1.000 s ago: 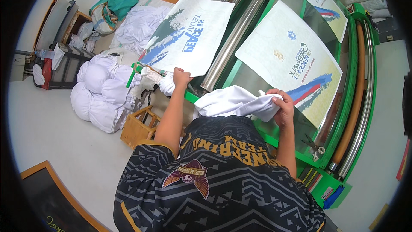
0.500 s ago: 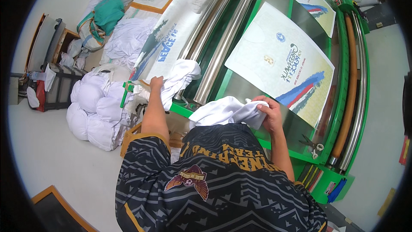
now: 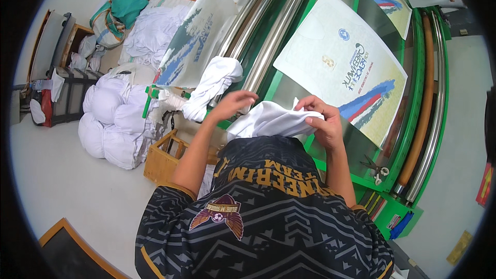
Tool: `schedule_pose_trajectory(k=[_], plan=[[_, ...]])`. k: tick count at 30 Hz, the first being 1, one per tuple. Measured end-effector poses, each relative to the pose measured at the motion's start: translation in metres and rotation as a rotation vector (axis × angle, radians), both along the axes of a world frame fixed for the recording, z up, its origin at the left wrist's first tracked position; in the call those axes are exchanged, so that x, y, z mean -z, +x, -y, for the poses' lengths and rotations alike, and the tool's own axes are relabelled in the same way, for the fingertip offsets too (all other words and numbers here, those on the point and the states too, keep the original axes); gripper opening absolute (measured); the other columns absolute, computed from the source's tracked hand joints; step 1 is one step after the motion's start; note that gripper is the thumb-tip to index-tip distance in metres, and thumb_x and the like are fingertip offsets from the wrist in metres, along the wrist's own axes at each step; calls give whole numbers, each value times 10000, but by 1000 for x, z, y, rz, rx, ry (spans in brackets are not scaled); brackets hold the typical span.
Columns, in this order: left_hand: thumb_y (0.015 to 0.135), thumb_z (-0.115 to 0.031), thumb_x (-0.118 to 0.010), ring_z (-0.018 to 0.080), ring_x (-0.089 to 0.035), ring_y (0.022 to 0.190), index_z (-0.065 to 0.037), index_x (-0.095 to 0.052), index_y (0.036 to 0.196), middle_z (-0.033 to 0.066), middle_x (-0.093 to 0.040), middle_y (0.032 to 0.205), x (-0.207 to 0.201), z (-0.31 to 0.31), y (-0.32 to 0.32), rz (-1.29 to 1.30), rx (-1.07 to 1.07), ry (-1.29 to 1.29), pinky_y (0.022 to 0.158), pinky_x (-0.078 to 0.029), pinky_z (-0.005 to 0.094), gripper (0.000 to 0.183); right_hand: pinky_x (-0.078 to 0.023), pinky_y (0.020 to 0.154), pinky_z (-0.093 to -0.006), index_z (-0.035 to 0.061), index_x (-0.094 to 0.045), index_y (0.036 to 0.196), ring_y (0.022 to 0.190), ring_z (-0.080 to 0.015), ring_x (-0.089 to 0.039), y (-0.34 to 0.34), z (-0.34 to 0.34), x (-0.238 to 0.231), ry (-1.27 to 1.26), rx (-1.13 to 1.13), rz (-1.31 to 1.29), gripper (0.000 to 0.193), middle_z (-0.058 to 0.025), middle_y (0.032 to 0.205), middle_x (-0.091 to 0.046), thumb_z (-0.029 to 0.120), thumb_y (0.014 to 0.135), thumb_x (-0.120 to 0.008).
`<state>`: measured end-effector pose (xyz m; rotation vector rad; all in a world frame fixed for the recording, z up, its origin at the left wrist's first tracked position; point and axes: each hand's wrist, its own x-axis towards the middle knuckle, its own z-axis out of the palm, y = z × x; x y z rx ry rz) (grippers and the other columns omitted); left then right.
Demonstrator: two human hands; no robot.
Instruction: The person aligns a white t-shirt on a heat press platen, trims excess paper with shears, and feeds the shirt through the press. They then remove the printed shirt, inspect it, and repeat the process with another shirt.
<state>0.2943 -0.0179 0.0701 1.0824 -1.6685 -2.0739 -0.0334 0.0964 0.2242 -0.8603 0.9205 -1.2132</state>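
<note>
A white cloth [image 3: 271, 120] lies bunched in front of my body at the machine's near edge. My right hand [image 3: 324, 121] pinches its right end between thumb and fingers. Just over the cloth's left end, my left hand [image 3: 235, 105] is open with its fingers stretched out, and no cloth shows in it. Beyond that hand a second, twisted white cloth [image 3: 214, 83] hangs at the end of the metal rollers [image 3: 268, 46]. A printed white sheet [image 3: 199, 36] drapes beside it on the left.
More printed sheets [image 3: 341, 67] lie on the green-framed machine [image 3: 400, 150]. Scissors [image 3: 374, 168] rest at its near right corner. White cloth bundles [image 3: 111, 119] and a wooden stool [image 3: 163, 160] stand at left. A brown roller [image 3: 424, 98] runs along the right side.
My left hand has moved right and nearer, from beside the twisted cloth and printed sheet to the cloth before me. My right hand keeps hold of the cloth, slightly raised.
</note>
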Motion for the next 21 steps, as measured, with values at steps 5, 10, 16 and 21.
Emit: schedule_pose_trajectory(k=[5,10,16,21], plan=[[1127,-288,-752,180,-691,1244,-25,-701,1533,92,-768,1339,-16,-36,-25,-45,80,140,1129,-517,353,486,-504,1032,-374,16,-655,779,1133,-223,-677,-1,2,-4,-63,0,-24,167,-181,1269,-767,17,892,-778],[1098,-218,-778,89,-641,962,-46,-778,1255,-24,-701,1018,-12,-30,-5,-72,-18,-151,885,-532,297,233,-478,1003,-343,38,-652,770,1090,-186,-657,-15,-3,-13,-130,82,-315,158,-139,1232,-771,-17,873,-760],[1122,-218,-757,87,-651,1025,-33,-740,1175,-1,-725,1105,-113,-27,15,-344,-378,-185,938,-525,276,193,-502,999,-320,-40,-796,1045,1102,-168,-664,-16,-7,-46,-221,176,-134,159,-98,1206,-757,-46,891,-755],[1166,-202,-678,185,-666,1172,-74,-645,1321,101,-723,1264,-221,-44,-10,-736,-392,-229,1065,-540,361,204,-582,1018,-354,-56,-780,1125,1133,-229,-731,-27,-9,-106,-293,427,-216,179,-159,1259,-745,12,959,-774]])
